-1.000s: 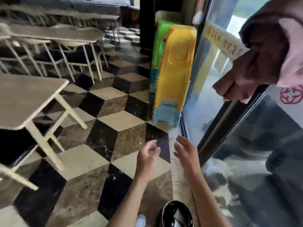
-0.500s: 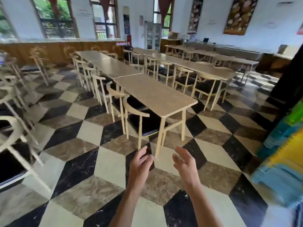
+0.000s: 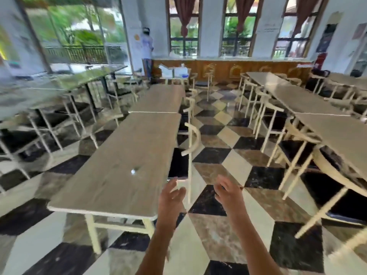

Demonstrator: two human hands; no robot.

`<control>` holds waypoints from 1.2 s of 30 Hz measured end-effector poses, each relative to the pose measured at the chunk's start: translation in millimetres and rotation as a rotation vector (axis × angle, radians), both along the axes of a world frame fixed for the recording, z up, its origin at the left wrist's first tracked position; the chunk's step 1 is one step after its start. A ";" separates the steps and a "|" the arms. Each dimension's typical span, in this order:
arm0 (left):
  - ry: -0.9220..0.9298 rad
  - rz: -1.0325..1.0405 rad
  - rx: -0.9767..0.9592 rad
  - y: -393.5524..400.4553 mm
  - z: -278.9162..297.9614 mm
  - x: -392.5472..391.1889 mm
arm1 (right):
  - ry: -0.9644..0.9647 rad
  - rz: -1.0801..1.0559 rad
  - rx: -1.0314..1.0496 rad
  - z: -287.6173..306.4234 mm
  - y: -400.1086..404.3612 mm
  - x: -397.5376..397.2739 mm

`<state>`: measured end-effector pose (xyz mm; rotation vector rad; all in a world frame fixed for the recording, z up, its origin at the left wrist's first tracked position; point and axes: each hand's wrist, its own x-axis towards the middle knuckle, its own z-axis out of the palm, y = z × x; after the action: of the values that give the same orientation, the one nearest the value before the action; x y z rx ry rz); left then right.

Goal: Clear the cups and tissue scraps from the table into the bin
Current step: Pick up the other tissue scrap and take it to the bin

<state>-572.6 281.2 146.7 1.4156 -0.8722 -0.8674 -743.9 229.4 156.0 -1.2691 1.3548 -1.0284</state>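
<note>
My left hand and my right hand are both held up in front of me, fingers apart, holding nothing. They hover over the checkered floor just past the near right corner of a long wooden table. A small white scrap lies on that table's top, left of my left hand. No cup and no bin is in view. The picture is blurred by motion.
White-framed chairs stand along the table's right side. More tables with chairs fill the right, others the left. A person stands far back by the windows. A table with white items stands near them.
The view has swung left from a glass door, stacked stools and a black bin on the floor to the dining room. My empty hands have stayed raised in front of me.
</note>
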 end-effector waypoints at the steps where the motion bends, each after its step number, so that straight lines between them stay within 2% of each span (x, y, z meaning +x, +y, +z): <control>1: -0.003 0.046 0.010 -0.1 -1.2 21.6 | -0.027 0.038 0.016 -1.0 -9.6 23.6; 7: 0.059 0.206 0.049 -24.7 -17.6 124.1 | -0.060 0.239 0.047 -16.6 -65.7 139.4; 12: 0.060 0.303 0.092 -81.0 -36.8 191.3 | -0.039 0.362 0.080 -40.3 -133.9 214.5; 23: 0.172 0.457 0.258 -196.0 -86.3 282.5 | 0.039 0.501 0.250 -109.2 -265.6 330.0; 28: 0.197 0.420 0.367 -238.3 -121.5 325.6 | 0.074 0.536 0.343 -145.1 -294.2 377.6; 36: 0.191 0.260 0.617 -309.0 -180.0 376.4 | 0.107 0.421 0.505 -188.7 -321.3 443.0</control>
<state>-196.2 -27.9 -33.2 1.8845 -0.2636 -1.0986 -300.9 -91.9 -32.7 -1.1586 1.2482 -0.3034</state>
